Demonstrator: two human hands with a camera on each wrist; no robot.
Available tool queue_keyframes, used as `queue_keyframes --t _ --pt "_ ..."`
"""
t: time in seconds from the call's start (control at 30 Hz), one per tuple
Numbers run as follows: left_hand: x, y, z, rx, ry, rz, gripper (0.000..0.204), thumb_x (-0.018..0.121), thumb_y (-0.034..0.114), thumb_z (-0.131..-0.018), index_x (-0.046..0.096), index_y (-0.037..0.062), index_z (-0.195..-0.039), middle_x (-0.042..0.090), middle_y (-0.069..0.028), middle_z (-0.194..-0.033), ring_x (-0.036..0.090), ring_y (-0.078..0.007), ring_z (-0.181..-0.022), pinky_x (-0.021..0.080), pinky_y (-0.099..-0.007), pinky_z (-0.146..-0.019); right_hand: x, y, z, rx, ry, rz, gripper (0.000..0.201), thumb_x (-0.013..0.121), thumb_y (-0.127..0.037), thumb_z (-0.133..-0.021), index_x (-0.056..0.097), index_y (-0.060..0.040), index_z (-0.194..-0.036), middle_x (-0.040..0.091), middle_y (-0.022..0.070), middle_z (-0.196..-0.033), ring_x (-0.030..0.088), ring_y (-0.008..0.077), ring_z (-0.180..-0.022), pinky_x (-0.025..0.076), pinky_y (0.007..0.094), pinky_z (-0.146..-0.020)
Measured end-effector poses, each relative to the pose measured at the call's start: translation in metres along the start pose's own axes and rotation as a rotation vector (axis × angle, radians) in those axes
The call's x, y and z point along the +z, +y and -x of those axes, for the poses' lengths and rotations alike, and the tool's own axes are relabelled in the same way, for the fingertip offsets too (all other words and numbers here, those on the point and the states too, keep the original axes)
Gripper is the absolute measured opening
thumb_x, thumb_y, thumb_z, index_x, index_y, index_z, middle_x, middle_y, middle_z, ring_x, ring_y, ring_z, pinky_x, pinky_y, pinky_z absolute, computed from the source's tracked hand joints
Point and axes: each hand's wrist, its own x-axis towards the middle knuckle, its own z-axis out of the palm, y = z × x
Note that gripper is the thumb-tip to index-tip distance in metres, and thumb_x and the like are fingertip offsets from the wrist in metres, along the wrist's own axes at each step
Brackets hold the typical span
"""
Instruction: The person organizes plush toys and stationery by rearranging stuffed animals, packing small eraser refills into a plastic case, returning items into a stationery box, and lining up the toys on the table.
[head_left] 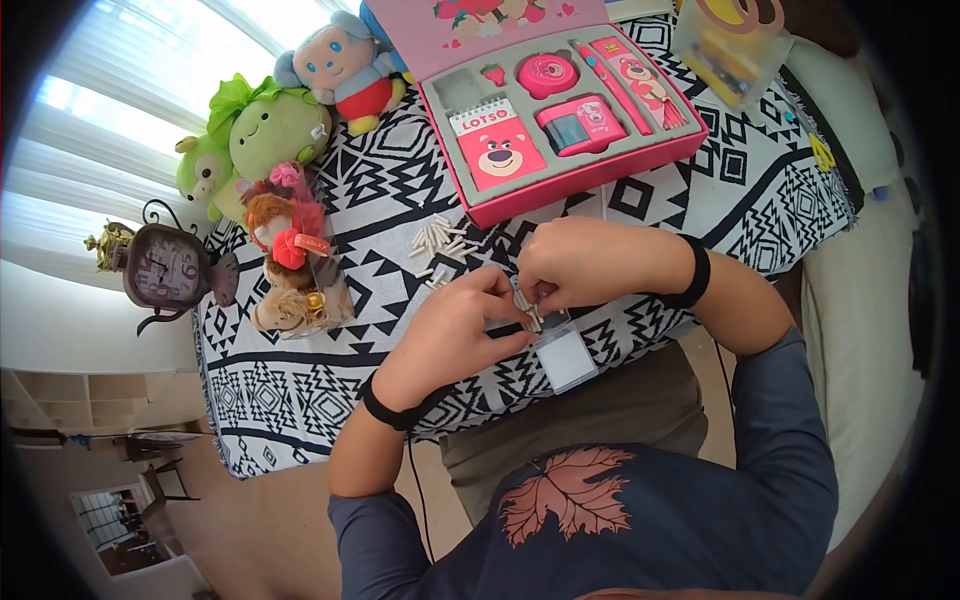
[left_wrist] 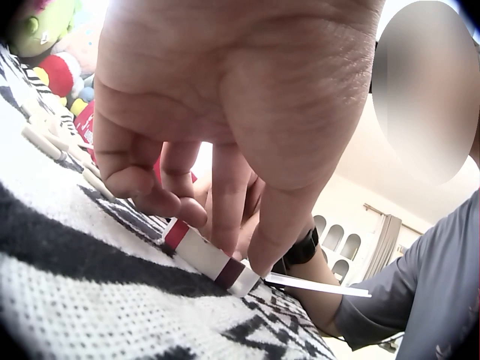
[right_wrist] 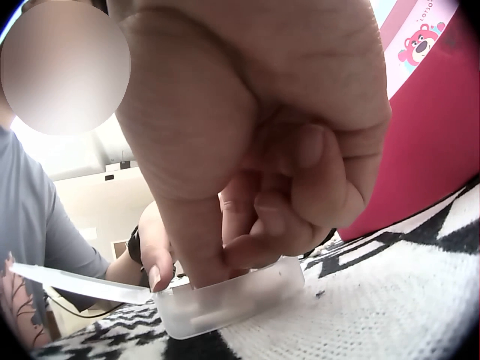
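A small clear plastic box (right_wrist: 251,304) rests on the patterned cloth, its flat lid (head_left: 567,360) swung back towards the person. My left hand (head_left: 445,335) holds the box by its side, thumb and fingertips against the wall. In the left wrist view, red and dark bands mark the box wall (left_wrist: 204,259). From above, my right hand (head_left: 585,262) reaches in with thumb and fingers pinched around short white sticks (head_left: 530,317); its fingertips are partly hidden by the wall. Beyond the left hand lies a loose pile of the same white sticks (head_left: 438,238).
A pink gift box (head_left: 590,178) with a notepad and other stationery stands open behind the hands. Plush toys (head_left: 280,125) and a wrapped doll (head_left: 290,250) sit at the left, beside a clock (head_left: 168,265). A translucent container (head_left: 730,65) and yellow scissors (head_left: 822,152) are at right.
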Motion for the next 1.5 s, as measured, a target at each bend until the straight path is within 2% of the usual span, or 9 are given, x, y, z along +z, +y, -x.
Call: queue_keyframes --t 0.27,0.7,0.83,0.9,0.93,1.03,1.13,1.33,1.5 --pt "0.0 0.001 -0.001 0.0 0.003 0.014 0.022 0.089 0.018 -0.079 0.085 0.0071 -0.098 0.063 -0.0069 -0.093 0.068 -0.0246 -0.084 0.056 -0.0361 -0.077 0.0 0.004 -0.001 -0.069 -0.058 -0.037 0.014 0.078 -0.008 -0.078 0.082 -0.0063 -0.091 0.076 0.0109 -0.086 0.073 0.0325 -0.082 0.056 0.0437 -0.072" --pt "-0.008 0.0 0.0 0.0 -0.018 0.084 0.022 0.088 0.014 -0.083 0.083 0.0048 -0.102 0.067 -0.0071 -0.097 0.069 -0.0243 -0.089 0.057 -0.0355 -0.081 -0.006 0.001 0.001 -0.079 0.032 -0.052 0.011 0.079 -0.011 -0.083 0.076 -0.0036 -0.089 0.074 0.0105 -0.082 0.073 0.0312 -0.08 0.056 0.042 -0.072" --pt "-0.026 -0.016 0.001 -0.201 0.094 0.09 0.028 0.085 0.011 -0.086 0.079 0.0036 -0.112 0.07 -0.0085 -0.107 0.068 -0.0255 -0.096 0.055 -0.0338 -0.087 -0.008 0.007 0.002 -0.143 0.152 -0.126 0.011 0.078 -0.011 -0.087 0.075 -0.0009 -0.09 0.073 0.0113 -0.08 0.072 0.0288 -0.075 0.056 0.0388 -0.07" --pt "-0.025 -0.03 0.002 -0.116 0.52 -0.302 0.036 0.082 0.011 -0.088 0.075 0.0048 -0.123 0.069 -0.0108 -0.12 0.066 -0.0292 -0.108 0.053 -0.0369 -0.095 -0.011 0.005 0.001 -0.134 0.191 -0.153 0.012 0.077 -0.011 -0.086 0.075 0.0006 -0.09 0.072 0.0126 -0.078 0.073 0.0281 -0.074 0.057 0.0381 -0.07" --pt "-0.024 -0.036 0.003 -0.156 0.528 -0.359 0.042 0.08 0.011 -0.09 0.071 0.0062 -0.131 0.065 -0.0126 -0.131 0.062 -0.0324 -0.119 0.05 -0.0405 -0.102 -0.012 0.004 0.0 -0.124 0.228 -0.179 0.013 0.076 -0.01 -0.085 0.076 0.0021 -0.091 0.072 0.0139 -0.075 0.073 0.0273 -0.072 0.057 0.0373 -0.07" --pt "-0.022 -0.046 0.004 -0.212 0.445 -0.194 0.038 0.079 0.011 -0.09 0.074 0.0058 -0.127 0.064 -0.0128 -0.134 0.06 -0.0344 -0.122 0.049 -0.0423 -0.106 -0.01 0.006 -0.001 -0.113 0.266 -0.216 0.014 0.075 -0.011 -0.087 0.076 0.0022 -0.093 0.071 0.0136 -0.075 0.073 0.027 -0.071 0.057 0.0369 -0.07" --pt "-0.017 -0.044 0.003 -0.154 0.357 -0.287 0.033 0.079 0.011 -0.091 0.075 0.0048 -0.123 0.064 -0.0132 -0.132 0.059 -0.0345 -0.123 0.048 -0.0425 -0.106 -0.011 0.003 -0.001 -0.086 0.27 -0.219 0.014 0.074 -0.01 -0.088 0.076 0.0024 -0.093 0.072 0.0138 -0.075 0.073 0.0268 -0.071 0.057 0.0369 -0.07" --pt "-0.014 -0.041 0.0 -0.234 0.374 -0.365 0.022 0.079 0.012 -0.091 0.075 0.0018 -0.11 0.062 -0.0142 -0.121 0.059 -0.0363 -0.117 0.048 -0.0444 -0.103 -0.011 0.004 -0.002 -0.088 0.276 -0.213 0.016 0.077 -0.013 -0.093 0.073 0.0023 -0.093 0.07 0.0118 -0.078 0.069 0.023 -0.07 0.055 0.0342 -0.067" --pt "-0.01 -0.049 0.001 -0.195 0.441 -0.412 0.015 0.078 0.011 -0.091 0.073 0.0002 -0.101 0.062 -0.0148 -0.119 0.058 -0.0368 -0.114 0.049 -0.0449 -0.1 -0.012 0.002 -0.002 -0.08 0.285 -0.199 0.015 0.076 -0.013 -0.092 0.074 0.0019 -0.093 0.071 0.0125 -0.077 0.071 0.0268 -0.072 0.056 0.0372 -0.069"
